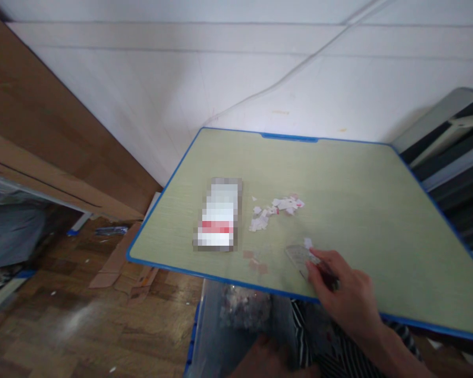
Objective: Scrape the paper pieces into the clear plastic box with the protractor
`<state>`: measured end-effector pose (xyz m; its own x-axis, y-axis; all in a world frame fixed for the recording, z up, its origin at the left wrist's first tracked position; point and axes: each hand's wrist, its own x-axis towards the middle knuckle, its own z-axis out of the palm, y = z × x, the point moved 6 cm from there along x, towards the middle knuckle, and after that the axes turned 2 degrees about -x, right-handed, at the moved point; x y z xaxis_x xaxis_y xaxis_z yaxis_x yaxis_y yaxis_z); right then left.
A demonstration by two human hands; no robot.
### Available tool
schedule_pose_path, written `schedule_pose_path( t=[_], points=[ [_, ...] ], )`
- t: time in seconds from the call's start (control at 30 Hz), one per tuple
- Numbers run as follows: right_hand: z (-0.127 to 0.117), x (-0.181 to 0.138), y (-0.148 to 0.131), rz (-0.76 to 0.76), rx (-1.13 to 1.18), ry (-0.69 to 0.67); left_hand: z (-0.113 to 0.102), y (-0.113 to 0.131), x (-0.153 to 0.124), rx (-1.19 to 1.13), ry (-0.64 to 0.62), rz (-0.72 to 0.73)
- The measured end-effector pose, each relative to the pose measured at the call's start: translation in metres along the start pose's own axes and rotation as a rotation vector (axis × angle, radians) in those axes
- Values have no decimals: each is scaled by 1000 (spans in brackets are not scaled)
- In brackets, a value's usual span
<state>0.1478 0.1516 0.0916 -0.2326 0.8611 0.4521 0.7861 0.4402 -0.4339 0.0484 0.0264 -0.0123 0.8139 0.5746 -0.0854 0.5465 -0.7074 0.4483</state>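
Note:
My right hand [341, 289] is over the front part of the green folding table [358, 210]. Its thumb and index finger pinch the edge of a small clear plastic piece [295, 258], which looks like a little bag. A white paper scrap [308, 242] is right by the fingertips. Beyond it lies a loose pile of torn white paper scraps [286, 205]. Several pinkish scraps [256, 262] are near the front edge. Below the table, my left hand [264, 359] is blurred at a clear plastic bin [211, 320]; its fingers cannot be made out.
A pixelated white phone-shaped object [218, 212] with a red band lies on the table's left. Clear packets [246, 307] fill part of the bin. Cardboard [118, 257] lies on the wooden floor. A cable [276, 81] runs along the wall; grey metal frames [453, 136] lean at right.

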Motion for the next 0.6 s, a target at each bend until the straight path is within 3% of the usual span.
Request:
schedule_pose_path(
  t=[0.1,0.23,0.47,0.6],
  points=[
    [13,3,-9,-24,-22,27,-1,0,-1,9,28,14],
    [35,22,-15,-39,-28,-51,-3,-1,-1,2,-17,8],
    [63,43,-17,-91,139,-355,-5,0,5,53,-98,20],
    [69,45,-25,-189,201,-470,-3,0,8,71,-82,22]
  ],
)
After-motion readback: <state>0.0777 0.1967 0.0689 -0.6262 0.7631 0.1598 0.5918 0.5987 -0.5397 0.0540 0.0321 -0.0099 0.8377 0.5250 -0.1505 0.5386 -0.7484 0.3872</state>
